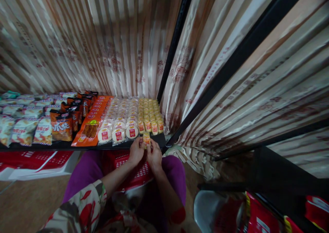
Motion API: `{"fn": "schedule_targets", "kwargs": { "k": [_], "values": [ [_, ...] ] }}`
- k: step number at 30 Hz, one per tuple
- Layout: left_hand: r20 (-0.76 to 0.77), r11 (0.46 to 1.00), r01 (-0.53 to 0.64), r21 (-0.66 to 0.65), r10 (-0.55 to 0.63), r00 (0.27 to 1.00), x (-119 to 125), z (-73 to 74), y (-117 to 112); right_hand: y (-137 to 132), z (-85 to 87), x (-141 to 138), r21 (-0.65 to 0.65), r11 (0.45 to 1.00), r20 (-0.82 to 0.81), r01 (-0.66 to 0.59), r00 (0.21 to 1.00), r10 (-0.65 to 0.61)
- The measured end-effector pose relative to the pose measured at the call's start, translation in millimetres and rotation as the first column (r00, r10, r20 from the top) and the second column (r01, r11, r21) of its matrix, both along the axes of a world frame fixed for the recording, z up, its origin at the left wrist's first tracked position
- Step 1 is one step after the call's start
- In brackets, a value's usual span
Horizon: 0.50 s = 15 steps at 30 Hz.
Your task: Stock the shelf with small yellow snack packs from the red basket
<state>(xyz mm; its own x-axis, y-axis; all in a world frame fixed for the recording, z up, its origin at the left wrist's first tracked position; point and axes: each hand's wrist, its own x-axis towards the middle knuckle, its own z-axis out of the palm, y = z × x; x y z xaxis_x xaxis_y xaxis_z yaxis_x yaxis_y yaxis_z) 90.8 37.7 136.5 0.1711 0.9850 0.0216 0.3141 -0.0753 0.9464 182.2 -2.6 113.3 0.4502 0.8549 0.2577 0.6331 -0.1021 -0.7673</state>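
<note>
At shelf edge (77,146): left hand (136,151), right hand (154,155) both pinching yellow snack packet (146,138).

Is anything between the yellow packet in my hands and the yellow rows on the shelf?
Nothing visible. The left hand and right hand hold the yellow packet at the front edge of the shelf, just before the yellow rows, with no item between.

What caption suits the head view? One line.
Left hand and right hand hold a yellow pack at the shelf edge.
</note>
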Motion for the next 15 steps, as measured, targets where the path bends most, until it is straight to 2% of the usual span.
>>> {"fn": "schedule_targets", "kwargs": {
  "k": [11, 15],
  "values": [
    [-0.061, 0.999, -0.009, 0.031, 0.011, 0.998, 12.8, -1.8, 17.7, 19.0, -12.4, 7.7, 0.093, 0.995, 0.104, 0.04, 0.993, -0.049],
    [-0.056, 1.0, -0.005, 0.026, 0.007, 0.998, 15.4, -5.0, 21.8, 22.1, -16.5, 9.6, 0.091, 0.994, 0.132, 0.055, 0.989, -0.067]
  ]
}}
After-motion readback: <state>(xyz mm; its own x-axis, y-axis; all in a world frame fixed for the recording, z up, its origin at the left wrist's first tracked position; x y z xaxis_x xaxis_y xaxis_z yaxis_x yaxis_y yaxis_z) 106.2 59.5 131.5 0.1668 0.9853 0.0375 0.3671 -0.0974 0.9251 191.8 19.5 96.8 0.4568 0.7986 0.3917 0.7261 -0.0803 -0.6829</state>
